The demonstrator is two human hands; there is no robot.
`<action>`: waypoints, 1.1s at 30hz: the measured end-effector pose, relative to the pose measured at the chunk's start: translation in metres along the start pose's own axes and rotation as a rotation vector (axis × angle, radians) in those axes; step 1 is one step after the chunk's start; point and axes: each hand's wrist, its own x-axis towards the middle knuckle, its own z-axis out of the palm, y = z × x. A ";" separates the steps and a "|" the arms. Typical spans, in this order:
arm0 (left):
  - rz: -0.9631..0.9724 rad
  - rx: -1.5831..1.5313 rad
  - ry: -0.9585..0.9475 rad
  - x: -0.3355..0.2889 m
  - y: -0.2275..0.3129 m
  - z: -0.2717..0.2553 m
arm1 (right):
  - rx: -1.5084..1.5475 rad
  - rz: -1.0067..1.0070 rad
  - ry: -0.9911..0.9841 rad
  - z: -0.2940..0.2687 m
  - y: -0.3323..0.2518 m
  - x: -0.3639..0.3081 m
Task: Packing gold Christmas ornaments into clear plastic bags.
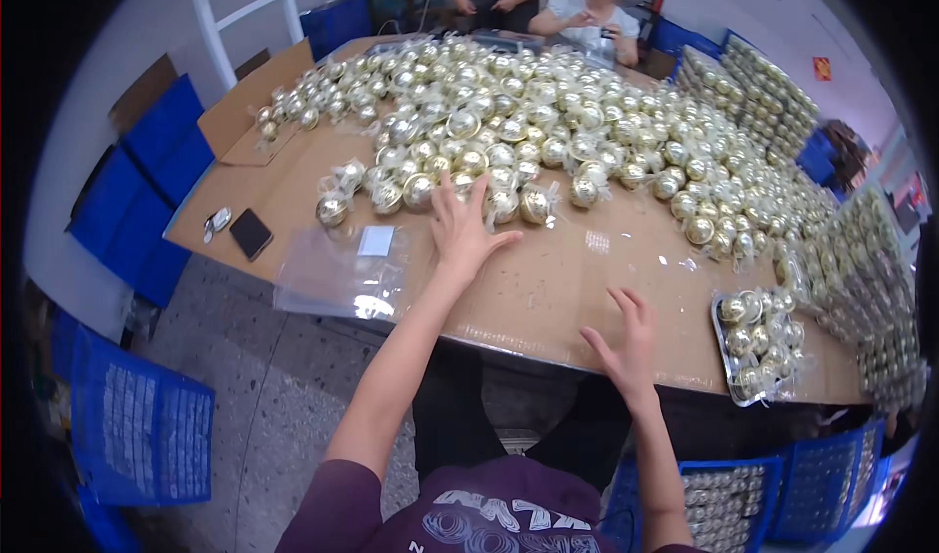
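Observation:
My left hand [464, 228] reaches over the table with fingers spread, at the near edge of a big heap of shiny gold ball ornaments [558, 118]. Its fingertips are beside a gold ball [419, 191]; whether they touch cannot be made out. Above the table's front edge hovers my right hand [628, 343], fingers apart and holding nothing. To its right stands a clear plastic tray [724, 353] filled with gold balls, some with translucent ribbon. Left of my left forearm lie flat clear plastic bags [337, 269] with a small white card [376, 241] on them.
A dark phone [251, 234] rests at the table's left. Stacked trays of balls [861, 260] rise along the right side. Blue crates [142, 421] stand on the floor at left, with more blue crates [729, 504] at lower right. Two people [592, 20] are at the far side.

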 end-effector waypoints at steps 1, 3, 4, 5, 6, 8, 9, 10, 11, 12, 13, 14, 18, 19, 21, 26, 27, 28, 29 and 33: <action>0.015 -0.001 0.007 0.004 -0.003 0.000 | 0.004 -0.049 -0.015 0.012 0.003 0.017; 0.061 -0.033 0.004 0.014 -0.008 0.010 | -0.051 -0.081 -0.060 0.035 0.005 0.056; 0.079 -0.055 0.018 0.016 -0.001 0.015 | -0.050 -0.121 -0.048 0.045 0.013 0.078; 0.112 -0.077 0.012 0.018 0.004 0.016 | -0.050 -0.156 -0.036 0.055 0.020 0.101; 0.144 -0.041 0.002 0.020 0.007 0.019 | -0.097 -0.153 -0.097 0.065 0.022 0.123; 0.203 -0.005 -0.044 0.024 0.023 0.023 | -0.170 -0.259 -0.206 0.098 0.047 0.159; 0.219 0.008 -0.081 0.028 0.026 0.020 | -0.058 -0.214 -0.386 0.101 0.052 0.176; 0.282 -0.010 -0.041 0.031 0.019 0.021 | -0.118 -0.290 -0.402 0.109 0.052 0.185; 0.291 -0.009 -0.066 0.035 0.007 0.015 | -0.105 -0.391 -0.430 0.111 0.038 0.194; 0.319 -0.023 -0.067 0.039 0.000 0.012 | -0.051 -0.432 -0.404 0.123 0.042 0.196; 0.335 -0.030 -0.069 0.039 -0.004 0.014 | -0.091 -0.447 -0.382 0.134 0.044 0.193; 0.362 -0.073 -0.062 0.033 -0.005 0.013 | -0.088 -0.364 -0.462 0.126 0.036 0.190; 0.490 -0.245 -0.054 0.021 0.052 0.011 | -0.027 -0.282 -0.286 0.050 0.055 0.147; 0.491 -0.250 -0.057 0.016 0.076 0.006 | -0.021 -0.239 -0.272 0.012 0.058 0.133; 0.634 -0.489 -0.146 0.010 0.143 0.005 | 0.009 -0.104 -0.169 -0.056 0.076 0.096; 0.667 -0.908 -0.352 -0.028 0.310 0.067 | -0.325 0.308 0.295 -0.199 0.140 0.015; 0.660 -0.939 -0.377 -0.046 0.344 0.069 | -0.351 0.306 0.341 -0.213 0.168 -0.001; 0.682 -1.004 -0.338 -0.066 0.379 0.077 | -0.379 0.303 0.388 -0.224 0.197 -0.018; 0.699 -1.056 -0.298 -0.083 0.403 0.087 | -0.365 0.255 0.375 -0.232 0.220 -0.033; 0.701 -0.715 -0.298 -0.111 0.435 0.113 | -0.506 0.324 0.400 -0.228 0.231 -0.082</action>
